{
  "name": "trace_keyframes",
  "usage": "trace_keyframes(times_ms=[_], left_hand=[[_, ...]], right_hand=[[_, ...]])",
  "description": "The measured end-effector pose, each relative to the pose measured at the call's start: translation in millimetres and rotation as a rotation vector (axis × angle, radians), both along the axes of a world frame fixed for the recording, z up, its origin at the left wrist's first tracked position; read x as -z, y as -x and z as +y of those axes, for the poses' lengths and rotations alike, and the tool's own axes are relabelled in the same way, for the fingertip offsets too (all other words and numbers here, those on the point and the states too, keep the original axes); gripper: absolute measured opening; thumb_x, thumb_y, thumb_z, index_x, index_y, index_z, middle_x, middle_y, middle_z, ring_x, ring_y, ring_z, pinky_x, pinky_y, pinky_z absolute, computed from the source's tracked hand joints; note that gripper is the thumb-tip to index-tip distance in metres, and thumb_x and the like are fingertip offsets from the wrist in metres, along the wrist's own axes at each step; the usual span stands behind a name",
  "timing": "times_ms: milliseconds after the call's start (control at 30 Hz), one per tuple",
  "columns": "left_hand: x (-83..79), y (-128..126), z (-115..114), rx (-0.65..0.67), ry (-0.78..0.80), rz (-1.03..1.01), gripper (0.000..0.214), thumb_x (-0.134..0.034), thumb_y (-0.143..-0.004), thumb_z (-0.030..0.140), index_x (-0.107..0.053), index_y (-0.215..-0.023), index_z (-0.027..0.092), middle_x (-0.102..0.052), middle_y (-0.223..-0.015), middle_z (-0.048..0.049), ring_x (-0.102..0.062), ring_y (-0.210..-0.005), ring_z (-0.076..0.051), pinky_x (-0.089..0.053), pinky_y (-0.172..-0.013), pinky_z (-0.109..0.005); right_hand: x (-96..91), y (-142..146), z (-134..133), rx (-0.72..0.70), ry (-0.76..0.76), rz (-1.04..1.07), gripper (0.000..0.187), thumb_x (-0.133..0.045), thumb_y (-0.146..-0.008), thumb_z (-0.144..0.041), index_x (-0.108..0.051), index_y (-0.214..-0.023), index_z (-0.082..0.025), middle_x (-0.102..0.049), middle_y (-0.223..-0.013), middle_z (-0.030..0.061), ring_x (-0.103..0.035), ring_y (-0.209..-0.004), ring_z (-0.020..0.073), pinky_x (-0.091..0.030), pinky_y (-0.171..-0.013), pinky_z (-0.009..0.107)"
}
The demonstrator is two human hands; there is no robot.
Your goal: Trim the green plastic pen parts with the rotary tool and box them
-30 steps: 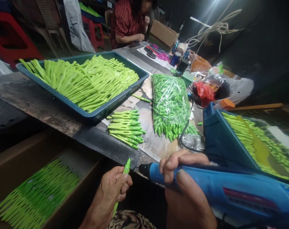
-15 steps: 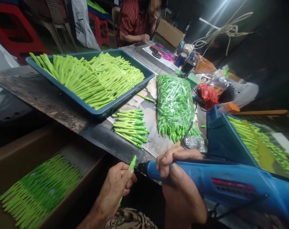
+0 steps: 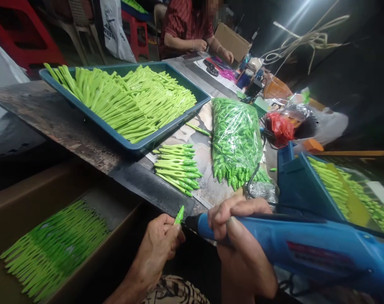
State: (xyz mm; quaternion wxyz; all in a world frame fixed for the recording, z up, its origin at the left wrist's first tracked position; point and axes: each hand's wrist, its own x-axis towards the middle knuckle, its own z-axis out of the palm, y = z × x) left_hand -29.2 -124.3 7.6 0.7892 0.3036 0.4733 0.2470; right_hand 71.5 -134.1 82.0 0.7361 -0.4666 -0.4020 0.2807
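My left hand (image 3: pixel 158 245) pinches a slim green plastic piece (image 3: pixel 179 215), its pointed end sticking up past the thumb. My right hand (image 3: pixel 242 236) wraps round the front of a blue electric screwdriver (image 3: pixel 309 245). The screwdriver's black tip (image 3: pixel 192 222) is right beside the green piece; whether they touch I cannot tell. Just beyond, on the table, lies a row of similar green pieces (image 3: pixel 177 166). Behind the screwdriver rests a clear plastic bag (image 3: pixel 236 141) full of small darker green parts.
A blue tray (image 3: pixel 133 146) heaped with light green strips covers the left of the table. Finished-looking green pieces (image 3: pixel 55 249) lie in a cardboard box (image 3: pixel 8 207) below left. A blue bin (image 3: pixel 295 181) stands at right. Across the table sits another person (image 3: pixel 187 25).
The view has shifted slightly, so things sit a little further right. My hands keep their grips on the green piece and screwdriver. The other person's hand has come down to the table.
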Motion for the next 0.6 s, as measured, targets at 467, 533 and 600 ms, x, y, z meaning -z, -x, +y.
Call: trace_keyframes(times_ms=[467, 533, 600], left_hand=[[0.7, 2, -2, -0.02, -0.024, 0.003, 0.033, -0.064, -0.065, 0.045, -0.049, -0.063, 0.015, -0.042, -0.048, 0.0062, -0.027, -0.043, -0.005, -0.016, -0.041, -0.018], [4.2, 3, -2, -0.017, -0.026, -0.012, 0.032, -0.065, -0.065, 0.043, -0.049, -0.063, 0.015, -0.046, -0.052, 0.0041, -0.029, -0.044, -0.005, -0.017, -0.041, -0.018], [10.9, 5, 0, -0.002, -0.027, -0.004, 0.032, -0.066, -0.065, 0.043, -0.05, -0.063, 0.015, -0.051, -0.056, 0.0014, -0.032, -0.045, -0.005, -0.017, -0.04, -0.017]], right_hand=[[0.1, -12, -9, -0.221, -0.055, -0.003, 0.019, -0.062, -0.072, -0.021, -0.049, -0.086, -0.024, -0.055, -0.069, -0.0042, -0.044, -0.046, 0.0083, -0.038, -0.048, 0.026], [-1.6, -19, -11, -0.174, -0.092, 0.021, 0.018, -0.06, -0.073, -0.023, -0.049, -0.087, -0.023, -0.054, -0.069, -0.0033, -0.044, -0.046, 0.0077, -0.036, -0.048, 0.025], [-1.8, -29, -10, -0.113, -0.114, 0.029, 0.015, -0.056, -0.074, -0.019, -0.05, -0.088, -0.021, -0.054, -0.071, -0.002, -0.045, -0.049, 0.0083, -0.037, -0.051, 0.026]])
